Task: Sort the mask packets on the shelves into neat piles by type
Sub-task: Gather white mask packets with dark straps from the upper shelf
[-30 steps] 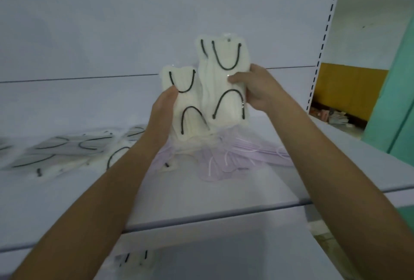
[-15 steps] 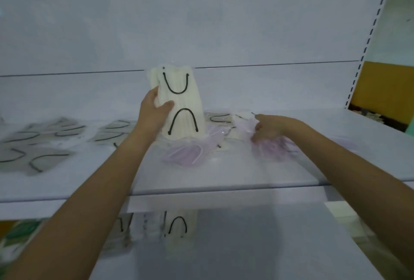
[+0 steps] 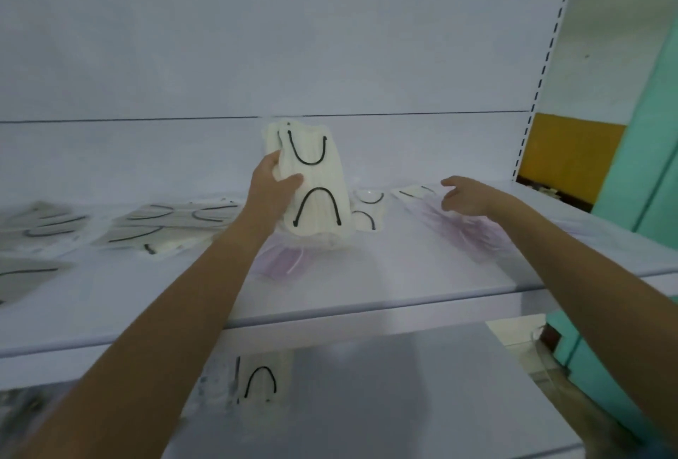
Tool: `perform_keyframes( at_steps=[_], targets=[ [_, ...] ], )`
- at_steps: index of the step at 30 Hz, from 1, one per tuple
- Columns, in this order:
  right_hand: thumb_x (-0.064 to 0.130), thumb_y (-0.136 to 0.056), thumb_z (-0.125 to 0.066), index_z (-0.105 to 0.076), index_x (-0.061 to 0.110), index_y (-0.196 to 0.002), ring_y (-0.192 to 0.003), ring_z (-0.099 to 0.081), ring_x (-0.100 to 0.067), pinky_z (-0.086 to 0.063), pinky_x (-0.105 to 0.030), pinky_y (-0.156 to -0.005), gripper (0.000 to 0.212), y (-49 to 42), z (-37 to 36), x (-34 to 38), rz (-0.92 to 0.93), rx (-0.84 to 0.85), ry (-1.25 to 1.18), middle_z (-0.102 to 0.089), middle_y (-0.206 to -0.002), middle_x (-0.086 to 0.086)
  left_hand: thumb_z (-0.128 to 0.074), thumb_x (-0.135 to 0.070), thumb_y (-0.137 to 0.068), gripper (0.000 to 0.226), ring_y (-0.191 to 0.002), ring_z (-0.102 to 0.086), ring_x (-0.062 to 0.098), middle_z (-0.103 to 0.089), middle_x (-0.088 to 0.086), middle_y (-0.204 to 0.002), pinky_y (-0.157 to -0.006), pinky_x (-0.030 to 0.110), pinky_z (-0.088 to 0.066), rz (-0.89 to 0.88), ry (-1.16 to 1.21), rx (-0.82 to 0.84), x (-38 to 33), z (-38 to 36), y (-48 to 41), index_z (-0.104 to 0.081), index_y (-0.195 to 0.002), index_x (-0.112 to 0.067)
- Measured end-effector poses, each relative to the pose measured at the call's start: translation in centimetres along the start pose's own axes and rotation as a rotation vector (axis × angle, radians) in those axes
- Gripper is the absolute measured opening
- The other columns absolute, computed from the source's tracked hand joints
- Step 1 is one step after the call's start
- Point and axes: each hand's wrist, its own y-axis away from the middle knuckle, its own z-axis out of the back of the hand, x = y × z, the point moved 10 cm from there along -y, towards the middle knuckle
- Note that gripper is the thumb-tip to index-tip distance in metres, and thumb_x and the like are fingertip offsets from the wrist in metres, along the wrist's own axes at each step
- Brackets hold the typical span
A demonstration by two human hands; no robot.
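left hand gripping white packets upright, right hand relaxed over purple packets, grey packets far left

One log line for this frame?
left hand: holds white mask packets upright | right hand: open over purple packets | sorting: unfinished

A: Status of the right hand versus one second ago?
B: It released its packet, which has joined the cream packet stack in the left hand grip.
A: Since the half-second mark?
B: Fingers uncurled and lifted just above the purple packets, right of that grip.
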Motion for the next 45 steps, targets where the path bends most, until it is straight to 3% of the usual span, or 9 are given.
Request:
perform_keyframes(
  at_steps=[7, 12, 19, 24, 27, 32, 35, 41, 45],
  targets=[
    [0.025, -0.095, -0.051, -0.027, 0.002, -0.144, -0.14, -0.024, -0.027, -0.021, -0.035, -0.112, 0.059, -4.3, 1.1, 0.7, -0.023, -0.067, 0.066, -0.024, -0.153, -0.012, -0.056, -0.001, -0.087, 0.049, -0.11, -0.057, 0.025, -0.056, 0.012, -0.124, -0.092, 0.036, -0.049, -0.024, 0.005, 0.05, -0.6, -2.5, -1.2, -0.043, -0.134, -0.007],
    [0.03, -0.09, -0.059, -0.038, 0.0, -0.137, -0.132, -0.038, -0.03, -0.031, -0.037, -0.107, 0.059, -7.1, -1.1, 1.1, -0.05, -0.036, 0.111, -0.038, -0.145, -0.014, -0.058, -0.003, -0.087, 0.048, -0.104, -0.058, 0.022, -0.057, 0.01, -0.121, -0.092, 0.037, -0.05, -0.007, 0.04, 0.029, 0.8, -2.4, -1.9, -0.045, -0.133, -0.012],
    [0.004, -0.084, -0.062, -0.043, -0.005, -0.132, -0.124, -0.046, -0.035, -0.042, -0.038, -0.097, 0.053, -9.4, -1.4, 3.7, -0.004, -0.037, -0.011, -0.044, -0.138, -0.022, -0.061, -0.006, -0.084, 0.059, -0.119, -0.052, 0.026, -0.05, 0.007, -0.132, -0.098, 0.044, -0.046, -0.041, 0.039, 0.02, 0.6, -2.0, -2.4, -0.039, -0.136, -0.021],
    [-0.001, -0.08, -0.066, -0.041, 0.004, -0.134, -0.103, -0.049, -0.021, -0.043, -0.026, -0.073, 0.059, -10.5, 1.3, 6.5, 0.162, -0.085, -0.318, -0.048, -0.135, -0.021, -0.062, -0.005, -0.081, 0.066, -0.127, -0.046, 0.026, -0.041, 0.005, -0.142, -0.103, 0.048, -0.041, -0.115, 0.048, -0.01, 0.0, -1.3, -2.2, -0.036, -0.135, -0.032],
    [0.023, -0.083, -0.069, -0.028, 0.009, -0.145, -0.132, -0.036, -0.029, -0.032, -0.036, -0.105, 0.075, -9.2, -0.9, 7.3, 0.135, 0.102, -0.025, -0.032, -0.149, -0.014, -0.054, 0.003, -0.087, 0.057, -0.12, -0.05, 0.03, -0.046, 0.007, -0.137, -0.099, 0.043, -0.045, -0.145, 0.047, -0.037, -0.1, -1.1, -2.3, -0.04, -0.135, -0.025],
    [0.029, -0.081, -0.07, -0.033, 0.007, -0.142, -0.13, -0.04, -0.032, -0.036, -0.038, -0.103, 0.075, -7.4, -4.8, 6.8, 0.101, 0.313, 0.329, -0.037, -0.145, -0.013, -0.054, 0.0, -0.088, 0.049, -0.1, -0.056, 0.02, -0.052, 0.003, -0.122, -0.07, 0.023, -0.052, -0.138, 0.029, -0.062, 0.4, -0.5, -2.5, -0.048, -0.129, -0.025],
    [0.015, -0.079, -0.07, -0.031, 0.01, -0.144, -0.127, -0.042, -0.032, -0.04, -0.037, -0.103, 0.076, -8.3, -4.4, 7.5, 0.148, 0.255, 0.144, -0.036, -0.145, -0.012, -0.054, 0.0, -0.088, 0.046, -0.095, -0.055, 0.019, -0.053, 0.001, -0.119, -0.065, 0.017, -0.05, -0.152, 0.002, -0.07, 0.3, -0.3, -2.5, -0.05, -0.127, -0.024],
    [0.001, -0.081, -0.064, -0.045, 0.009, -0.132, -0.089, -0.051, -0.019, -0.04, -0.021, -0.073, 0.055, -8.3, 4.8, 11.3, 0.446, -0.268, -0.466, -0.052, -0.103, -0.008, -0.054, -0.006, -0.088, 0.039, -0.116, -0.053, 0.026, -0.052, 0.004, -0.13, -0.101, 0.044, -0.044, -0.113, -0.045, -0.138, 1.0, 0.6, -3.0, -0.057, -0.123, -0.023],
    [-0.003, -0.079, -0.065, -0.045, 0.011, -0.124, -0.081, -0.057, -0.014, -0.051, -0.024, -0.076, 0.051, -5.9, 8.6, 13.8, 0.516, -0.261, -1.001, -0.055, -0.089, 0.0, -0.054, -0.013, -0.09, 0.036, -0.12, -0.052, 0.021, -0.051, 0.004, -0.132, -0.104, 0.04, -0.042, -0.105, -0.023, -0.125, 1.0, 0.7, -3.1, -0.055, -0.125, -0.023]
  ],
)
